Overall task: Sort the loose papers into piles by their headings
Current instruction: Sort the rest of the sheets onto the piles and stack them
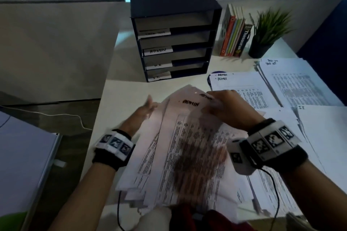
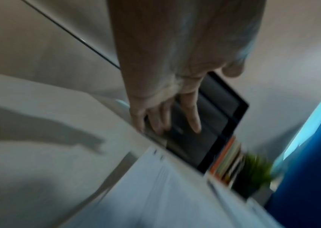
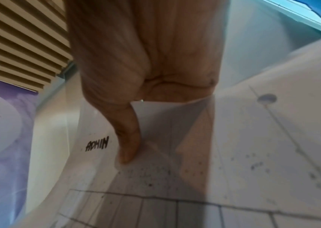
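My right hand [image 1: 228,108] pinches the top corner of a sheet [image 1: 189,137] headed ADMIN, thumb [image 3: 128,145] pressed on its face beside the heading, the other fingers hidden behind the paper. That sheet lies uppermost on the loose stack [image 1: 150,157], which I hold up over the near edge of the desk [image 1: 120,88], in front of the tray unit [image 1: 174,26]. My left hand [image 1: 145,109] sits at the stack's left edge with fingers [image 2: 192,112] straight and spread; I cannot tell whether they bear on the paper or hang just clear of it, and the wrist view is blurred. To the right of the tray unit, flat on the desk, lies the ADMIN pile [image 1: 238,84], just beyond my right hand. Further right of it lies a pile [image 1: 296,82] with a heading too smeared to read surely, and nearer me an I.T. pile [image 1: 323,127]. The tray unit has four slots with white labels; one reads ADMIN, the lowest I.T. Right of it stand books [image 1: 234,37] and a potted plant [image 1: 266,32].
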{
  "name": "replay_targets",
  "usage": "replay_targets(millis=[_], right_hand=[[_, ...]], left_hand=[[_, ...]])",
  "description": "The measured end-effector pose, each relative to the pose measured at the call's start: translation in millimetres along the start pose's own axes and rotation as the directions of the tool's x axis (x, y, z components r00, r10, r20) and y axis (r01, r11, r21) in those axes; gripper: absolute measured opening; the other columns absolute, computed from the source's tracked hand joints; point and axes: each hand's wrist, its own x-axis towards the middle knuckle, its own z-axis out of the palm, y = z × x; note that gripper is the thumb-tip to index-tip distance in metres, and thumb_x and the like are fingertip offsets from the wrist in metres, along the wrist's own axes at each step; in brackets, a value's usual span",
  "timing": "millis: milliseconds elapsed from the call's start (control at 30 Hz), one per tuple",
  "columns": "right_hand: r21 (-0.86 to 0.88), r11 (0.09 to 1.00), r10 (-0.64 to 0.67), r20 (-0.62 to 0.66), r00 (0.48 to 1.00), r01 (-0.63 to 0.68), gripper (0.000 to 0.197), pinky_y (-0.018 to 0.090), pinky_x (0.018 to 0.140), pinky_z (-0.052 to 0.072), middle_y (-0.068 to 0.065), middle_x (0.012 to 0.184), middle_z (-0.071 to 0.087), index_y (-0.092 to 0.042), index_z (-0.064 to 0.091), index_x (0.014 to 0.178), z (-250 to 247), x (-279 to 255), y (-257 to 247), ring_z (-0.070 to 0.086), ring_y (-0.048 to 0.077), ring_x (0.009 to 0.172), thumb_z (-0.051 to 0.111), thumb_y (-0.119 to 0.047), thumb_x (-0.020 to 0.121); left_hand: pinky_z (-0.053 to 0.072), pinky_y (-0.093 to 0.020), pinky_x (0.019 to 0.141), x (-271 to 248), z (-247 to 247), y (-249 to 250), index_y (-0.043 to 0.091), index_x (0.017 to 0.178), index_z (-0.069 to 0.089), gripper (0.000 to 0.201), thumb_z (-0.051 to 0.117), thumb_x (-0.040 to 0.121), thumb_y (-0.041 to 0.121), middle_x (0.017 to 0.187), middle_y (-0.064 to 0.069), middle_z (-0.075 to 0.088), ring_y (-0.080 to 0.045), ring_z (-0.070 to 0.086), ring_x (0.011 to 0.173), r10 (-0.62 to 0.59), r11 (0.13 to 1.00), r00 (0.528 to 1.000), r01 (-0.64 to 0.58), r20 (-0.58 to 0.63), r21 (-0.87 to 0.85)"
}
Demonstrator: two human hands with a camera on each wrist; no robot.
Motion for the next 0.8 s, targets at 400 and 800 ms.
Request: replay_targets(millis=[400, 800], right_hand=[[-0.025, 0.987, 0.157, 0.006, 0.988, -0.157, 0.04, 0.019, 0.046, 0.033, -0.005, 0.06, 0.047, -0.019, 0.039, 0.056, 20, 25, 29, 0.044, 0.011, 0.059, 0.071, -0.027, 0.08], [0.863, 0.505, 0.3, -0.14, 0.944, -0.033, 0.042, 0.037, 0.081, 0.055, 0.013, 0.095, 0.072, -0.005, 0.067, 0.094, 31, -26, 53, 0.068, 0.027, 0.09, 0.081, -0.015, 0.057]], left_hand=[[0.05, -0.037, 0.094, -16, 22, -5, 0.008, 0.118, 0.058, 0.058, 0.076, 0.071, 0.038, 0.115, -0.007, 0.064, -0.022, 0.062, 0.105, -0.004, 0.955, 1.0, 0.006, -0.005, 0.296], [0.056, -0.025, 0.077, -40, 24, 57, 0.018, 0.095, 0.063, 0.02, 0.062, 0.077, 0.009, 0.088, 0.006, 0.073, -0.008, 0.069, 0.086, 0.275, 0.895, 0.92, -0.351, -0.279, -0.276]])
